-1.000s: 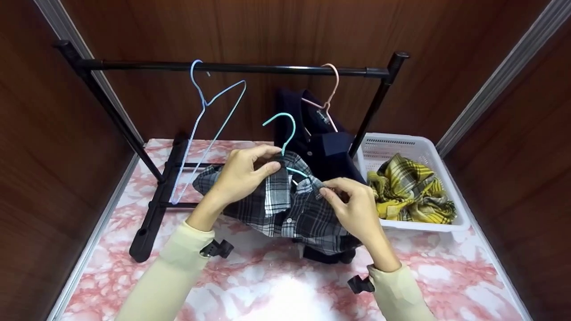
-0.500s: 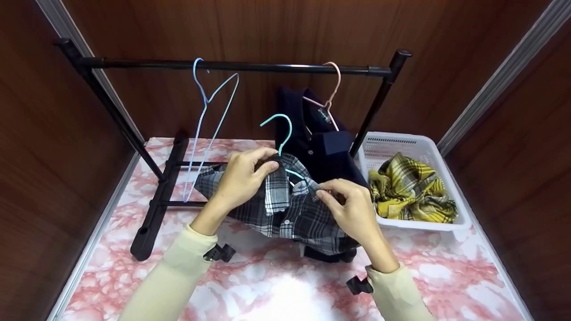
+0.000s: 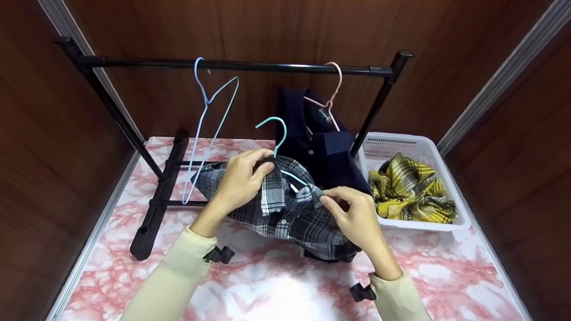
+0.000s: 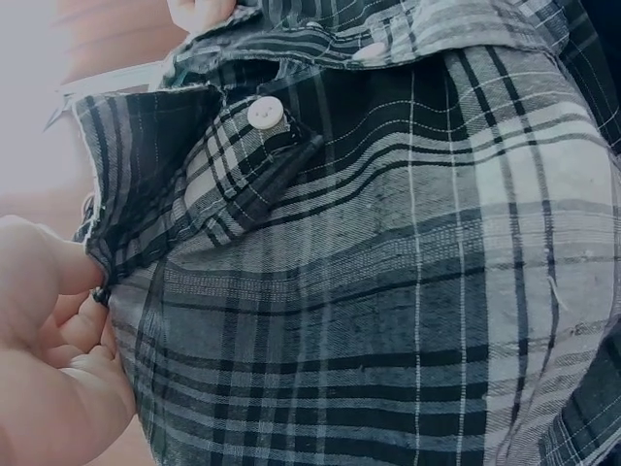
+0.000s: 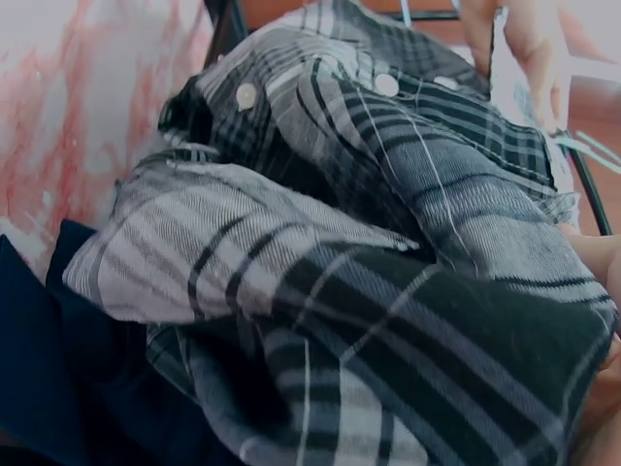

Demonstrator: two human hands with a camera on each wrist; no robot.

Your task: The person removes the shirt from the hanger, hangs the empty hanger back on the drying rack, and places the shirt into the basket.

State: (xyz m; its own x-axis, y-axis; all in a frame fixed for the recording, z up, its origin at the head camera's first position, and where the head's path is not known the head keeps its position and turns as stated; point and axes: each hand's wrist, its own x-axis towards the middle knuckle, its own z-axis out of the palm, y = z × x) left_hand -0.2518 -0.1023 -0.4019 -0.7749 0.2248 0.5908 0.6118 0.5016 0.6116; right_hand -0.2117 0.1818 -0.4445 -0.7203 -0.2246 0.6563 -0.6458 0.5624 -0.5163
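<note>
A dark grey and white plaid shirt (image 3: 308, 225) hangs between both hands, with a mint-green hanger (image 3: 285, 132) inside it. The hanger's hook rises free above the collar. My left hand (image 3: 243, 176) pinches the collar close to the base of the hook. On the opposite side, my right hand (image 3: 354, 216) pinches the collar edge between thumb and fingers. One hanger arm shows in the neck opening; the cloth hides the rest. In the left wrist view the shirt front (image 4: 369, 252) fills most of the picture. The right wrist view shows bunched plaid cloth (image 5: 427, 320) and buttons.
A black rack (image 3: 232, 65) spans the back. Its bar bears a blue hanger (image 3: 206, 102) at left and a navy shirt (image 3: 330, 147) on a pink hanger (image 3: 339, 87) at right. A white basket (image 3: 461, 209) holds yellow plaid clothing (image 3: 412, 191). Wooden walls surround the table.
The mint hanger's hook has shifted left and slightly down. Both hands keep their hold on the collar; the left has moved slightly left, and the neck opening looks a little wider.
</note>
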